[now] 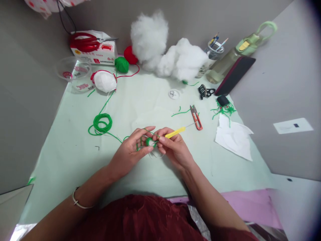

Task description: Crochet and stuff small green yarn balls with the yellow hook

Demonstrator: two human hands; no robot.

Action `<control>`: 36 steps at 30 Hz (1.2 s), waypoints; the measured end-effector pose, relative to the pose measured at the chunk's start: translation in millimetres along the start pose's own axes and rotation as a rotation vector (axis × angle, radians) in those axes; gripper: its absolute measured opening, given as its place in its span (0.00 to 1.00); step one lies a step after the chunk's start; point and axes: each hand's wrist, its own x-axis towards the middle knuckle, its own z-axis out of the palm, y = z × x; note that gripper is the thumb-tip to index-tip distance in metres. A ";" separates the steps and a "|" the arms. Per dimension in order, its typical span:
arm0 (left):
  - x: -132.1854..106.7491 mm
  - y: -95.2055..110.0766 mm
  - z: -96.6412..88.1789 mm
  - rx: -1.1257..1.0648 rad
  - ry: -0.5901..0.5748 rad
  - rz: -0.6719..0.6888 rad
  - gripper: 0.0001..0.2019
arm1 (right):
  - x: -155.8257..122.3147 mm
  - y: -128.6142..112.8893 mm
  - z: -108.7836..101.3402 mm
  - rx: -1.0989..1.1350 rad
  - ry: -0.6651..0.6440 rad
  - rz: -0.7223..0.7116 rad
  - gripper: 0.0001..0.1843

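My left hand (131, 149) pinches a small green and white crochet piece (150, 142) above the pale green mat (75, 157), with green yarn wound over its fingers. My right hand (174, 147) grips a yellow-handled crochet hook (175, 133), its tip at the crochet piece. The green yarn runs left to a loose green coil (101, 124) on the mat. Both hands meet at the mat's middle, close to my body.
Red thread snips (196, 117) lie just beyond the hook. White stuffing (163, 50), a red yarn ball (130, 55), a green yarn ball (121, 64), a white yarn ball (104, 81), a box with red scissors (92, 47), a bottle (233, 55) and a phone (234, 75) line the back. White paper (234, 137) lies right.
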 end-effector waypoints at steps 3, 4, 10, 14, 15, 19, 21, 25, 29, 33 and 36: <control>1.4 -2.2 -1.7 -0.077 -0.017 -0.060 0.25 | 0.6 -0.1 0.7 0.042 -0.012 0.042 0.08; 1.8 -2.6 -3.1 -0.103 -0.031 -0.081 0.25 | 0.7 -0.6 1.3 0.049 -0.014 0.044 0.08; 4.3 -6.2 -8.1 -0.144 -0.062 -0.110 0.23 | 0.3 -3.1 4.9 0.054 -0.022 0.068 0.10; 4.8 -8.0 -4.2 -0.154 -0.056 -0.136 0.26 | -2.4 -1.0 6.7 0.014 -0.006 0.066 0.11; 4.6 -7.9 -2.7 -0.152 -0.053 -0.146 0.27 | -3.4 -0.5 7.6 -0.001 -0.008 0.063 0.11; 2.9 -5.5 3.8 -0.085 -0.010 -0.151 0.26 | -7.2 0.3 12.2 -0.042 -0.021 0.074 0.13; 2.3 -4.6 6.9 -0.027 0.016 -0.129 0.25 | -8.6 1.6 14.3 -0.062 -0.012 0.097 0.14; 3.7 -6.6 10.3 0.114 0.062 -0.074 0.20 | -10.0 7.6 15.7 -0.110 0.010 0.128 0.16; 9.0 -11.2 9.3 0.131 0.099 -0.042 0.20 | -7.6 11.5 13.5 -0.133 0.041 0.147 0.17; 13.1 -12.5 6.6 0.059 0.107 -0.078 0.27 | -1.9 9.6 10.5 -0.073 0.068 0.162 0.14; 12.1 -12.6 4.7 0.002 0.128 -0.071 0.31 | 1.2 7.2 9.2 -0.015 0.042 0.139 0.13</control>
